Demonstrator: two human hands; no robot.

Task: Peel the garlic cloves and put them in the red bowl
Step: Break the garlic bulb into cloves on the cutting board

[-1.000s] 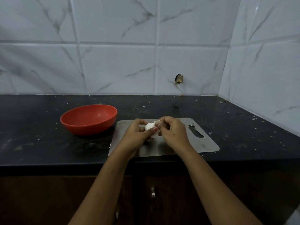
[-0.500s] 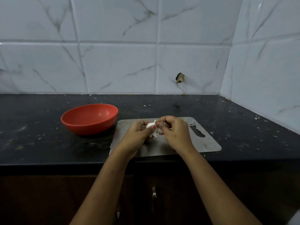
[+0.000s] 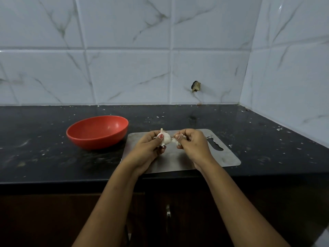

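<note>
Both hands are close together over the steel board (image 3: 222, 157), w/ a small gap btwn them. The left hand (image 3: 147, 148) grips the garlic bulb (image 3: 165, 138), thumb (red-painted nail) pressed on its front, stem tip pointing up. The right hand (image 3: 194, 145) pinches a white piece (image 3: 176, 142) at the bulb's right side, btwn thumb and curled fingers. Can't tell if it's a clove or just skin; it looks joined to the bulb. The red bowl (image 3: 96, 141) stands on the black table (image 3: 35, 157) to the left of the left hand, just beside the board's left edge. The board's handle slot shows just right of the right hand. White flecks dot the table on both sides of the hands. Beyond the hands rises a tiled wall (image 3: 124, 72) w/ a dark hole (image 3: 195, 85) up-right of the right hand.
</note>
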